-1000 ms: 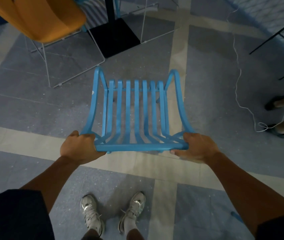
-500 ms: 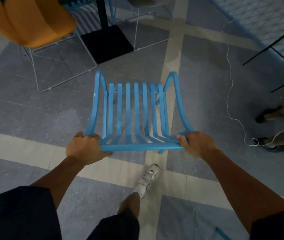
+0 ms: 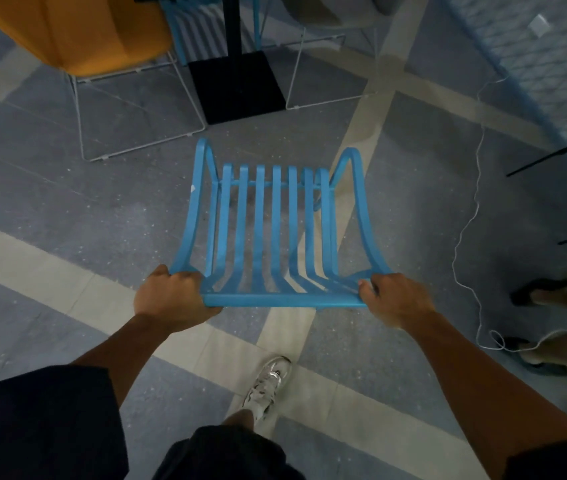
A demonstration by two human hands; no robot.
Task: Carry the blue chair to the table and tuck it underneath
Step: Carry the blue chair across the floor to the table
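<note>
The blue chair [image 3: 277,233], made of slats, hangs in front of me above the floor, seen from over its back. My left hand [image 3: 171,296] is closed around the left end of its top rail, and my right hand [image 3: 393,297] grips the right end. Ahead stands the table's black post on a square black base [image 3: 237,84]; the tabletop itself is out of view.
An orange chair [image 3: 78,29] on white wire legs stands at the far left. A grey chair with a wire frame [image 3: 323,15] is right of the post, another blue slatted chair [image 3: 185,15] behind it. A white cable [image 3: 465,233] and another person's feet [image 3: 534,296] lie at the right.
I have stepped forward with the chair still held in both hands. The black base and the orange chair have come nearer.
</note>
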